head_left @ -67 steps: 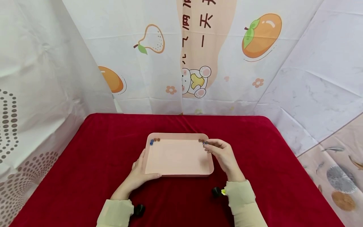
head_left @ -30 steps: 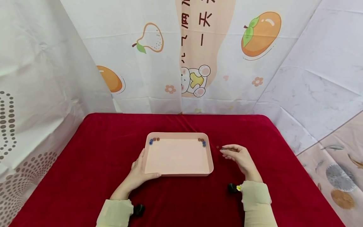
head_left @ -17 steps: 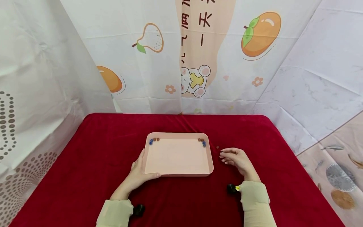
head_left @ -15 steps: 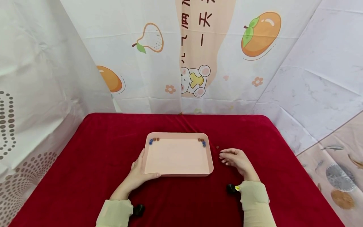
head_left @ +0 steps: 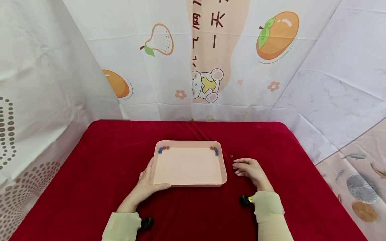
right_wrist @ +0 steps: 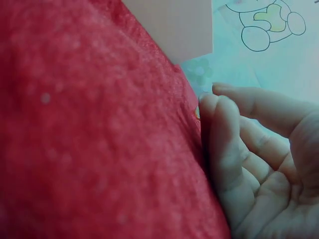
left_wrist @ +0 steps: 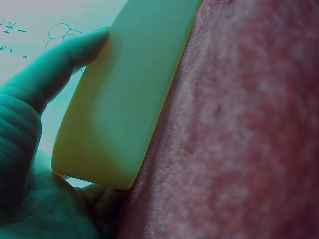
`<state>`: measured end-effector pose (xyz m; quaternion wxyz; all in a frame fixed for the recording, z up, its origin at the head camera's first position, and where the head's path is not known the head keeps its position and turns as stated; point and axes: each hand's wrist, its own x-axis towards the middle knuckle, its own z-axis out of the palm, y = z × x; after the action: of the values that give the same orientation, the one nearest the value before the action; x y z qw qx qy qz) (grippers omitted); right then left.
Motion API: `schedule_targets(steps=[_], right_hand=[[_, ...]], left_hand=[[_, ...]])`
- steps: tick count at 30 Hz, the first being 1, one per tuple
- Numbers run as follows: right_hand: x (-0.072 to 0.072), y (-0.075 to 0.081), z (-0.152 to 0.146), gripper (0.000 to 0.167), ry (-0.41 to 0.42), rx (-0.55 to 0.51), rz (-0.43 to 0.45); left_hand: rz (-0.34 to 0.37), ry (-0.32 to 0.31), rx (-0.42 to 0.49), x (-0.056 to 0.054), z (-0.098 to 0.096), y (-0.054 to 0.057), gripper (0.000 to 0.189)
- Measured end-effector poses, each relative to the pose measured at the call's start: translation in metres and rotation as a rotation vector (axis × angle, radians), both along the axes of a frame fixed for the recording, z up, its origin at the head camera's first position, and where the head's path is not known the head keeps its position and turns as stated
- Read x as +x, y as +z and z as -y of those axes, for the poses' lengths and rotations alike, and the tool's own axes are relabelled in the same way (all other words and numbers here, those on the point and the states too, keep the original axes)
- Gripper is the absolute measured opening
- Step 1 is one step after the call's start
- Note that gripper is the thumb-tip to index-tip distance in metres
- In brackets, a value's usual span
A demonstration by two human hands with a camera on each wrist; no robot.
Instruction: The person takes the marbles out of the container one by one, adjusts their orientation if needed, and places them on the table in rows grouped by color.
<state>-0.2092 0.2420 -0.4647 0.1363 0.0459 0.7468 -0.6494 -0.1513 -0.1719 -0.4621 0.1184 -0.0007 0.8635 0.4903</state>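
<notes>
A shallow pale-pink tray [head_left: 189, 185] lies on the red cloth. My left hand [head_left: 146, 184] grips its near left corner, thumb along the front wall and fingers on the left side; the left wrist view shows the tray wall [left_wrist: 124, 99] close up. Brown beads [head_left: 167, 147] and blue beads [head_left: 160, 151] sit in the far left corner. More brown beads [head_left: 212, 148] and blue beads [head_left: 216, 154] line the far right corner. Right of the tray, my right hand [head_left: 249, 170] is low over the cloth, thumb and fingertips pinching a small dark bead, mostly hidden.
A lone brown bead [head_left: 231, 156] lies on the red cloth [head_left: 193, 214] between the tray and my right hand. Printed white curtains [head_left: 169, 73] hang behind the table. A black wrist camera [head_left: 244, 200] sits at each sleeve cuff.
My right hand has moved from the tray's far right corner out to the cloth, leaving a blue bead there. It then drew slightly nearer, taking the dark bead. The left hand stays put.
</notes>
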Motion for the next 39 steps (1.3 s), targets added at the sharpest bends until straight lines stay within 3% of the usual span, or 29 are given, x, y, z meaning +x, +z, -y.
schedule_targets(steps=[16,39], right_hand=[[-0.002,-0.001,0.009,0.038,-0.046,0.088,-0.012],[-0.002,-0.002,0.011,0.035,-0.056,0.118,-0.014]], left_hand=[[-0.01,-0.004,0.001,-0.002,0.0,-0.002,0.129],[-0.008,0.0,0.001,-0.002,-0.001,-0.003,0.129]])
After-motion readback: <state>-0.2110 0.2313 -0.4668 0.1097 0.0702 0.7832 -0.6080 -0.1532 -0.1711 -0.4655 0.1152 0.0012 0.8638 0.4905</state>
